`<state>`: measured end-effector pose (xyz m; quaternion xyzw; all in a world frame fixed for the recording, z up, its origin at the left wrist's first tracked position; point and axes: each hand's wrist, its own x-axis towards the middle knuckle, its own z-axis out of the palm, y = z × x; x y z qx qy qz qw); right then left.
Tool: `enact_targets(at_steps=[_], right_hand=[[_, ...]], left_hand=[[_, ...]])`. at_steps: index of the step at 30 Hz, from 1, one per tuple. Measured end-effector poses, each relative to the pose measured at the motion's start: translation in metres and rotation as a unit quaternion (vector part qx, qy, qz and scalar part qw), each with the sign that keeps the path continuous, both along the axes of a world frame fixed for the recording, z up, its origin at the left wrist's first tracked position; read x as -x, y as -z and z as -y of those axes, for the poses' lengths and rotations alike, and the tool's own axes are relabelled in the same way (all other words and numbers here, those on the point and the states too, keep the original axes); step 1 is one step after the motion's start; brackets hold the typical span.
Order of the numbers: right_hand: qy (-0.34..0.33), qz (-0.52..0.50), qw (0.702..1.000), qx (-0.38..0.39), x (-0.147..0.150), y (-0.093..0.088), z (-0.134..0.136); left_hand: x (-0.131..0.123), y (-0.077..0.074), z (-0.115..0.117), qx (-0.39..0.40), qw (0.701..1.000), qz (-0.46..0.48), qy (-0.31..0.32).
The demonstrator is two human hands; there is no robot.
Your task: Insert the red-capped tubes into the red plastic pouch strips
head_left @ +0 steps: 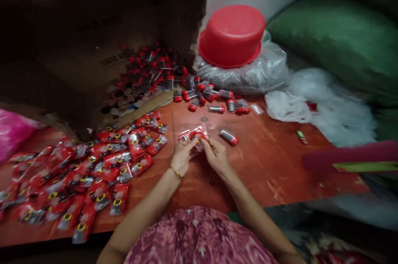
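Both my hands meet over the table, pinching a small red printed plastic packet [199, 133]. My left hand [180, 159], with a bangle at its wrist, is closed on the packet's left side. On its right side the fingertips of my right hand [217, 156] are closed as well. Whether anything is inside the packet is hard to make out. Just beyond my right hand lies a clear tube with a red cap [229, 136]. To the left, a heap of red packets with dark contents [105, 160] spreads across the table.
A cardboard box [155, 110] lies on its side at the back left, with many red-capped tubes [155, 69] spilling out. An upturned red basin [233, 35] rests on a filled plastic bag [248, 77]. Clear plastic bags [336, 106] and a green sack [329, 44] are at the right.
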<state>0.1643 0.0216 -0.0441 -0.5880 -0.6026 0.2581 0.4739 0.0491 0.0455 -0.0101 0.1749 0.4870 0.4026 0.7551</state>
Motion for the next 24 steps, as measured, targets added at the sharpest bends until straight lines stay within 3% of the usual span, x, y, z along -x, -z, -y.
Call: enact_targets(at_steps=[3, 6, 9, 12, 14, 17, 20, 24], right_hand=[[0.045, 0.143, 0.986, 0.077, -0.022, -0.01, -0.007], [0.147, 0.317, 0.923, 0.163, -0.049, -0.017, -0.014], [0.116, 0.416, 0.885, 0.177, -0.073, -0.014, -0.009], [0.027, 0.421, 0.9, 0.108, -0.09, -0.006, 0.01], [0.023, 0.396, 0.916, 0.063, -0.099, 0.0, 0.025], [0.136, 0.345, 0.924, 0.088, -0.099, 0.004, 0.039], [0.245, 0.335, 0.887, 0.201, -0.082, 0.003, 0.036], [0.256, 0.387, 0.86, 0.214, -0.057, -0.002, 0.021]], left_hand=[[0.003, 0.0, -0.004, 0.009, 1.0, -0.019, 0.003], [0.004, 0.0, -0.006, -0.002, 0.999, -0.038, 0.003], [0.003, 0.0, -0.004, 0.004, 0.999, -0.049, 0.01], [0.002, 0.003, -0.003, 0.018, 0.999, -0.047, 0.015], [0.002, 0.004, -0.003, 0.026, 0.999, -0.039, 0.015], [0.001, 0.005, -0.002, 0.026, 0.999, -0.031, 0.009], [-0.001, 0.004, 0.0, 0.028, 0.999, -0.027, -0.001], [0.0, 0.001, 0.002, 0.045, 0.999, -0.026, -0.012]])
